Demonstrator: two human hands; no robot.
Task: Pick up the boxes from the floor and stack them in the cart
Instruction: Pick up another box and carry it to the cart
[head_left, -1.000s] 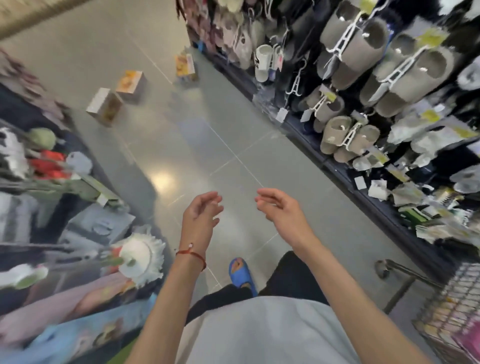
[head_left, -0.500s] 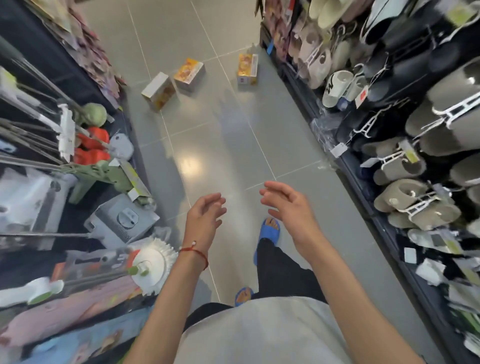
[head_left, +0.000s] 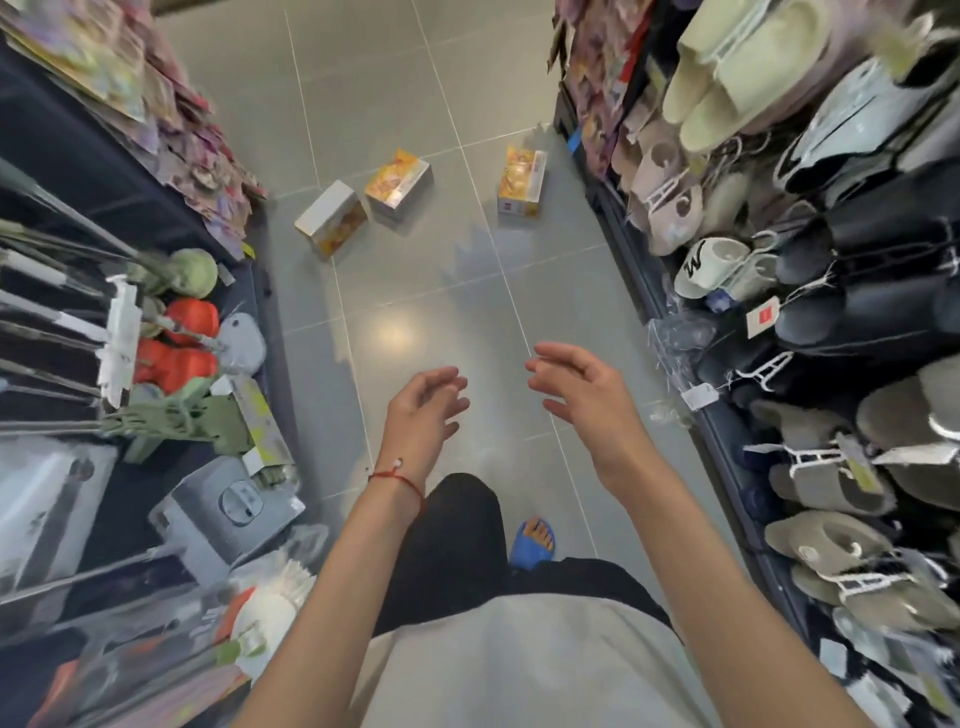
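Left hand (head_left: 423, 410) and right hand (head_left: 582, 387) both empty, fingers loosely spread (held apart over floor (head_left: 415, 93)). Three boxes (head_left: 397, 184) ahead, well apart from hands.

The floor (head_left: 405, 291) under me is smooth grey tile, glossy enough to mirror a ceiling light. Three boxes (head_left: 397, 183) look like printed, slightly shiny cardboard. Slippers (head_left: 826, 467) on my right look fuzzy and felt-like; my sandal (head_left: 535, 538) is smooth blue plastic.

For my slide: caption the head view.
Empty hands, left and right, approach three printed cardboard boxes on grey tiles.
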